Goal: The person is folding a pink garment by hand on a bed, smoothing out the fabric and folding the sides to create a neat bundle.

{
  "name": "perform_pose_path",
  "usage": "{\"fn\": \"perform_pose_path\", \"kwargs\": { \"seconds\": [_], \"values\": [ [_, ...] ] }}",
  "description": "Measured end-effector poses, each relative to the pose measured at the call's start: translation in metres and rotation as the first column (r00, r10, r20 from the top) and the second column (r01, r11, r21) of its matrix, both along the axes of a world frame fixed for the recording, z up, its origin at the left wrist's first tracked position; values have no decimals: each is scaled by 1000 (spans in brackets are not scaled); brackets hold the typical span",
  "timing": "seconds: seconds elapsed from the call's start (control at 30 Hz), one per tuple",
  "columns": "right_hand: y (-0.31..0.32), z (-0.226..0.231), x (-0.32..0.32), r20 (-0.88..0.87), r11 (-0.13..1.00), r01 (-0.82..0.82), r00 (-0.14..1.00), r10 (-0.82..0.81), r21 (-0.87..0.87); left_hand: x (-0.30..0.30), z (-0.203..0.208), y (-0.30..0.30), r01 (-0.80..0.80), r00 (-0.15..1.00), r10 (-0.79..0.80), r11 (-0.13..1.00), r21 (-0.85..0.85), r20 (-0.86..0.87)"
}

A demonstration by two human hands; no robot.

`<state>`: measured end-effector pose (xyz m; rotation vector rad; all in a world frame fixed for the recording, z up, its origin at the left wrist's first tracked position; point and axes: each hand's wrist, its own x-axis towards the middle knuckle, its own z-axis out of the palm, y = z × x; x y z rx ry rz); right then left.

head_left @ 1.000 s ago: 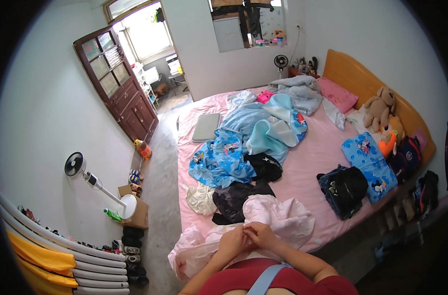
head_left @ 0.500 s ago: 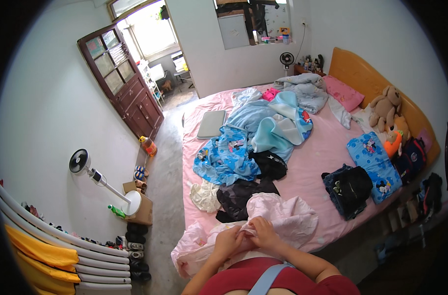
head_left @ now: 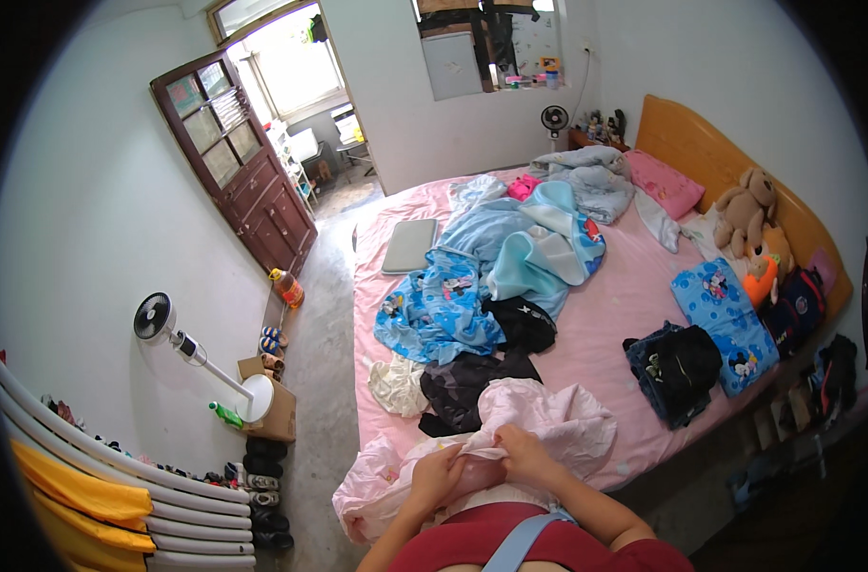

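I find the left hand (head_left: 440, 473) and right hand (head_left: 529, 459) slightly apart, both pinching the pink cloth (head_left: 563, 417) at the bed's (head_left: 605, 353) near edge. Step, as I judge: spreading gathered fabric; next calls for even tension. A dark garment (head_left: 453, 386) lies farther onto the bed.

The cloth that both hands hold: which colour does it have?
The cloth is pale pink; it shows best in the head view.

A home bedroom is indicated by a pink-sheeted bed (head_left: 601, 343), wooden headboard (head_left: 680, 138), pink pillow (head_left: 667, 183) and long-eared plush toy (head_left: 745, 212).
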<state>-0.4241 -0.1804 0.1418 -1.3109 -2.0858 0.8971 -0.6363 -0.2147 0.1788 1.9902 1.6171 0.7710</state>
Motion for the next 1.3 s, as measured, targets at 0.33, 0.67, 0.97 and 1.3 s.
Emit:
{"fn": "perform_pose_path", "kwargs": {
  "seconds": [0.33,0.67,0.97,1.3],
  "values": [
    [17,2,42,350,992,24,936,20,-121,-1,2,1,10,1000,-10,1000,14,23],
    [65,61,72,-47,978,-208,977,207,-6,1,33,15,-44,988,45,999,-12,147],
    [107,54,53,-134,944,-294,952,275,-148,-3,19,6,42,959,-54,998,48,278],
    [112,0,15,-171,872,-469,879,445,-139,2,27,-3,254,958,-236,963,-96,166]
  ]
}}
